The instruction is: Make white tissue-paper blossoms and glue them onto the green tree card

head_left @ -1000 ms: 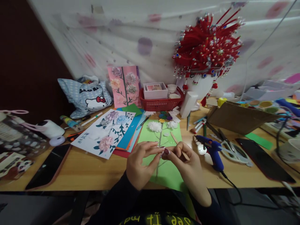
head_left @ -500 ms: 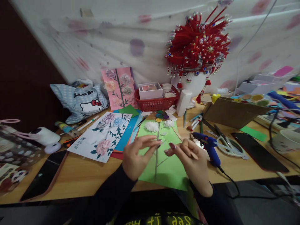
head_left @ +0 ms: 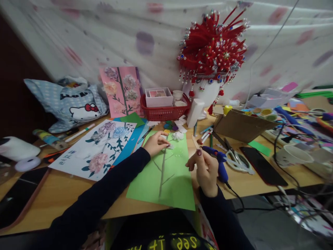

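Note:
My left hand (head_left: 157, 143) reaches over the upper part of a green sheet (head_left: 177, 184). Its fingers are closed at a small whitish piece (head_left: 170, 146). What that piece is made of is too small to tell. On the sheet runs a drawn grey-brown stem (head_left: 162, 170) with thin side branches. A crumpled white paper flower (head_left: 178, 135) sits at the top, right of my fingers. Beyond the sheet's right edge, my right hand (head_left: 205, 170) is closed around a flat wooden craft stick (head_left: 195, 142), which points up. Right behind this hand lies a blue glue gun (head_left: 222, 168).
Scissors (head_left: 235, 158) and a phone (head_left: 262, 166) lie at right, by a cardboard flap (head_left: 243, 125). A white flower picture (head_left: 97, 149) overlaps blue sheets at left. Behind stand a red basket (head_left: 165, 113) and a red beaded headdress (head_left: 213, 52). The glue gun's cord hangs off the front edge.
My left hand has moved away from the right hand, up to the top of the sheet. The right hand has drawn aside, its stick now upright. The view has shifted right.

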`<action>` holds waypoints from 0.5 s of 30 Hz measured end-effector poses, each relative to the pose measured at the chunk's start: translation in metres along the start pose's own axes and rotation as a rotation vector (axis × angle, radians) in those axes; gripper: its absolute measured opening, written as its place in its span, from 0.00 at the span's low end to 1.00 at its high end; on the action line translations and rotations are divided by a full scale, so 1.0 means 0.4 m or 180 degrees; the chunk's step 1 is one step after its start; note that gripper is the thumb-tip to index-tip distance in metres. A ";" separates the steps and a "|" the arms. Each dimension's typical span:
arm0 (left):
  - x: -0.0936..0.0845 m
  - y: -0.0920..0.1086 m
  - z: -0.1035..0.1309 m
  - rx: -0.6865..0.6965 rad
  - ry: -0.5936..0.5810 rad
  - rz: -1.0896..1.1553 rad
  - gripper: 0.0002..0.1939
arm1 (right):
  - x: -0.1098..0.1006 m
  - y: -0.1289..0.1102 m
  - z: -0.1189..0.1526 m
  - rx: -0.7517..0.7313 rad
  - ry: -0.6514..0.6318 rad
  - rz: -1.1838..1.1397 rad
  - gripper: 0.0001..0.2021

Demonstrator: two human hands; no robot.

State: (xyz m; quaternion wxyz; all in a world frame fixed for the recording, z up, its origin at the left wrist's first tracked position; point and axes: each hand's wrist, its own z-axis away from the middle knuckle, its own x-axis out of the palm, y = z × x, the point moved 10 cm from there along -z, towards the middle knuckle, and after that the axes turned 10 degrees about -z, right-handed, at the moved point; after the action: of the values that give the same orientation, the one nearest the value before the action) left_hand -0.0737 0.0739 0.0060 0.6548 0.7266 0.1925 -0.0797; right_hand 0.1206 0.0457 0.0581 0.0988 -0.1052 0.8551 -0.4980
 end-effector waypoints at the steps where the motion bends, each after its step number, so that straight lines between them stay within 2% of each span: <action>1: 0.008 -0.007 -0.004 -0.0021 -0.0032 -0.0019 0.19 | 0.000 0.007 0.000 0.0015 0.0045 -0.0071 0.24; 5: 0.035 -0.008 -0.012 0.0064 -0.0160 -0.0158 0.19 | 0.003 0.035 0.005 0.0148 0.0138 -0.0328 0.18; 10: 0.041 0.003 -0.013 0.0363 -0.0126 -0.0583 0.18 | -0.008 0.042 0.020 0.0080 0.0085 0.0154 0.22; 15: 0.038 0.000 -0.016 0.0499 -0.0077 -0.0842 0.18 | -0.008 0.047 0.026 0.0058 0.0045 0.0635 0.21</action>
State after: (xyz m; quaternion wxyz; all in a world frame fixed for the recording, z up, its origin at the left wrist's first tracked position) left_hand -0.0607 0.0829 0.0011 0.5821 0.7427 0.2718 -0.1888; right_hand 0.1250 0.0472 0.0370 0.1428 -0.0152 0.8574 -0.4942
